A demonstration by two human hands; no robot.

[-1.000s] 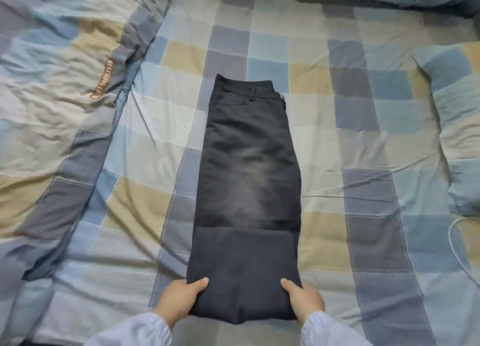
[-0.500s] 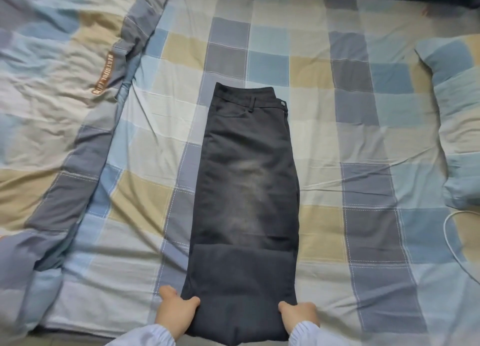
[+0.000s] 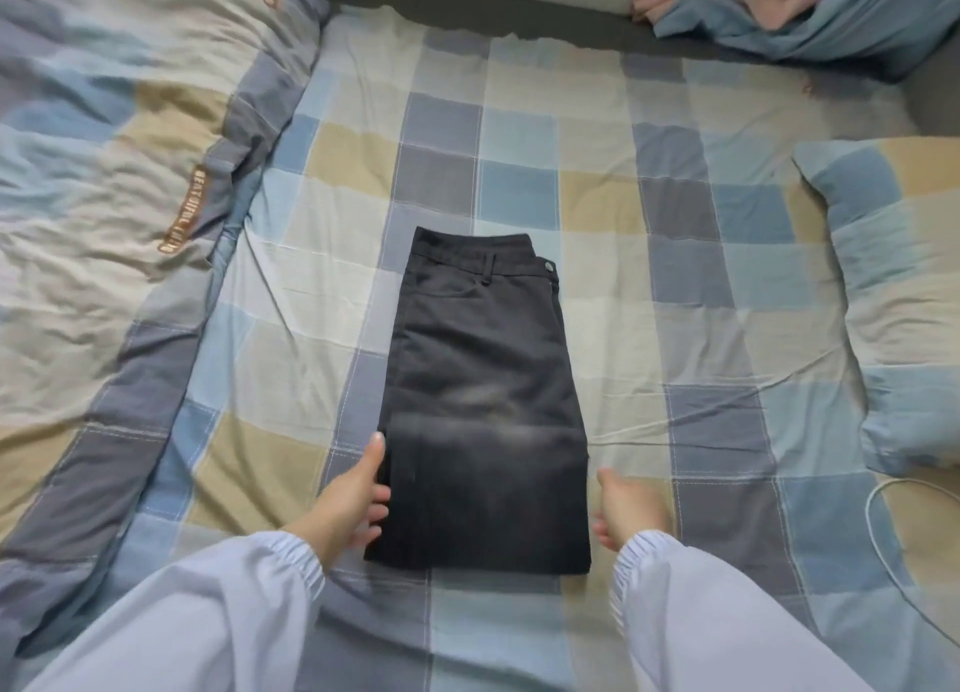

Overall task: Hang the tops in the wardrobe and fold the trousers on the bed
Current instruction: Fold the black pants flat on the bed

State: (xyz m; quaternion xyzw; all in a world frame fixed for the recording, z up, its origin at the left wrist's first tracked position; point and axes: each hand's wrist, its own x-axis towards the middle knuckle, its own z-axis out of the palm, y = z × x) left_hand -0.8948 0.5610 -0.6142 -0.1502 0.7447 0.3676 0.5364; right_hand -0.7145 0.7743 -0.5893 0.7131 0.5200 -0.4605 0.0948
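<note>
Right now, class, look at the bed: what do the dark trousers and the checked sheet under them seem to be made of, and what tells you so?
Trousers: probably a woven cotton twill or denim, matte black with a faded grey patch; belt loops and a metal button suggest sturdy cloth. Sheet: likely thin woven cotton, matte, with fine creases and stitched seams between squares.

One pair of trousers point(image 3: 483, 390) lies on one bed point(image 3: 519, 140). Two hands point(image 3: 350, 502) point(image 3: 626, 507) show, each in one pale sleeve point(image 3: 208, 618) point(image 3: 717, 624). One duvet point(image 3: 104, 172), one pillow point(image 3: 893, 296), one white cable point(image 3: 883, 530), and one heap of blue and pink cloth point(image 3: 779, 21).
</note>
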